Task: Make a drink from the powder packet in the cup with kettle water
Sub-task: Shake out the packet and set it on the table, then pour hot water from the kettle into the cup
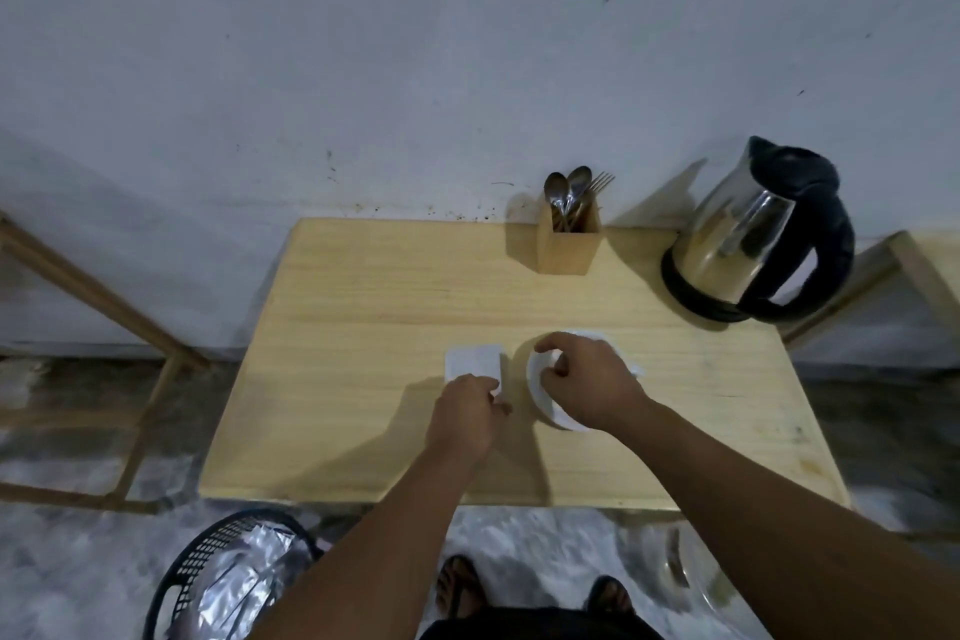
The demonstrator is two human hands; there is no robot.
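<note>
At centre frame the light, limp packet [474, 363] is pinched at its near edge by the left hand [464, 415], the cup [540, 387] rim gripped by the right hand [587, 385].

Your right hand [582, 382] covers most of the cup [540, 392], so its inside is hidden. Your left hand [467, 413] hides the packet's [472, 361] near edge. The basket [228, 582] is cut off by the bottom edge.

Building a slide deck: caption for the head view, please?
Left hand on flat white packet, right hand over white cup; steel kettle waits behind.
</note>
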